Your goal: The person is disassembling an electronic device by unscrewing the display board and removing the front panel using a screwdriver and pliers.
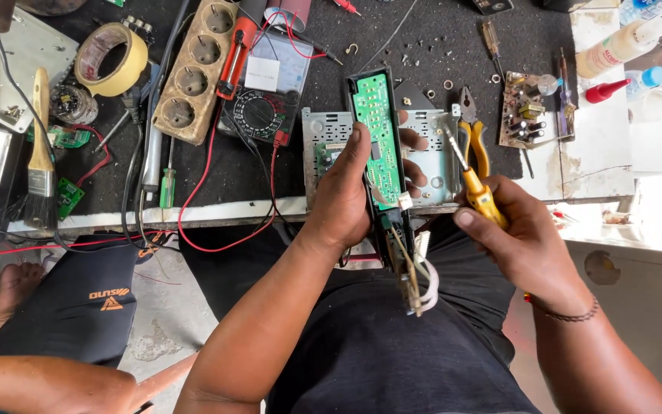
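Your left hand (346,195) grips the long black case with the green circuit board (378,138), at twelve o'clock above your lap. Your right hand (519,230) holds the yellow-handled screwdriver (475,184) at three o'clock; its tip could slip and scratch the board.

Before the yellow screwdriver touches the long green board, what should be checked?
1. Left hand grips the long black case holding the green circuit board: ok.
2. Right hand holds the yellow-handled screwdriver firmly: ok.
3. Screwdriver tip seated on a screw: not ok, it points over the grey metal chassis beside the board.
4. White wires at the case's lower end out of the way: ok.
5. Board unpowered: cannot tell.
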